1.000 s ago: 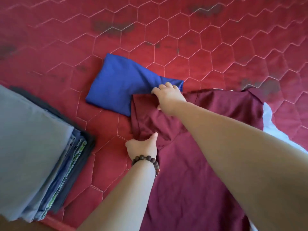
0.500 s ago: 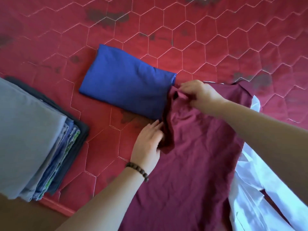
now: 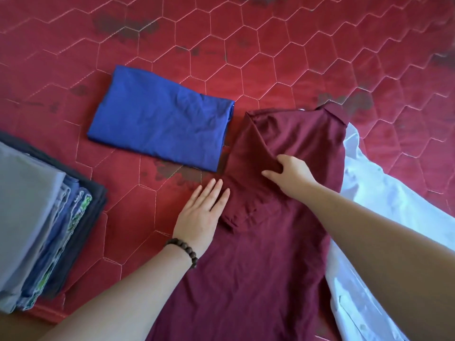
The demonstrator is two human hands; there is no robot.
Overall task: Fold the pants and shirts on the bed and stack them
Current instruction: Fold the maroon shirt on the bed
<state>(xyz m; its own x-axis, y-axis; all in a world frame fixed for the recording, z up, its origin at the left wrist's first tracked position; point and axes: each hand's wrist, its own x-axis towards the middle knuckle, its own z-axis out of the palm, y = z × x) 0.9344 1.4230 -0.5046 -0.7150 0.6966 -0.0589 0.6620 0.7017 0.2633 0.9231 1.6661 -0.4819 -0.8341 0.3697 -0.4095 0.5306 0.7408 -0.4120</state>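
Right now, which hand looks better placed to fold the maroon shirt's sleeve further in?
Probably the right hand: it already pinches the folded sleeve of the maroon shirt. The left hand lies flat at the shirt's edge, pressing.

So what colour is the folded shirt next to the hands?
Blue. The folded shirt lies on the red quilt; the head view shows it best.

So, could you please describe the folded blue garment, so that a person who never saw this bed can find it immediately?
Start at the red quilted bedcover with its hexagon stitching. Near its middle, between the stack of folded clothes at the left edge and the dark red shirt, lies the blue garment. It alone is bright blue, a single flat rectangle that neither hand touches.
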